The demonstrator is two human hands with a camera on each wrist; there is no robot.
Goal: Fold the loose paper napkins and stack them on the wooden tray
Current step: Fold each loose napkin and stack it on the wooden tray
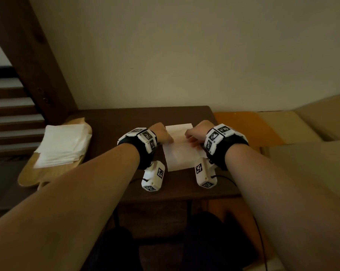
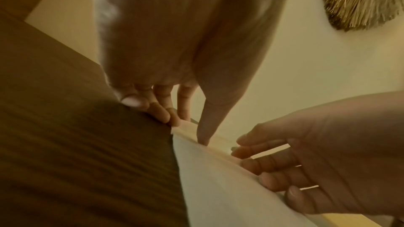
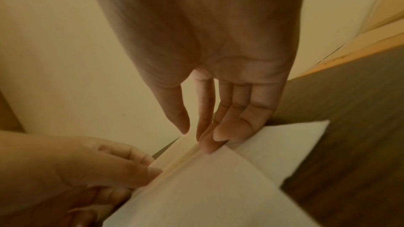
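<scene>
A white paper napkin (image 1: 180, 151) lies partly folded on the dark table (image 1: 126, 120) between my hands. My left hand (image 1: 165, 136) holds its left edge: in the left wrist view the thumb presses on the napkin (image 2: 218, 187) while the curled fingers (image 2: 161, 115) sit at its corner. My right hand (image 1: 192, 138) lays straight fingers (image 3: 210, 146) along the fold of the napkin (image 3: 196, 187), thumb held apart. At the left, a wooden tray (image 1: 28, 177) carries a stack of folded napkins (image 1: 63, 145).
A wooden stair (image 1: 12, 114) rises behind the tray. To the right of the table are an orange surface (image 1: 243, 126) and beige boxes (image 1: 312, 124). A wall stands just past the table's far edge.
</scene>
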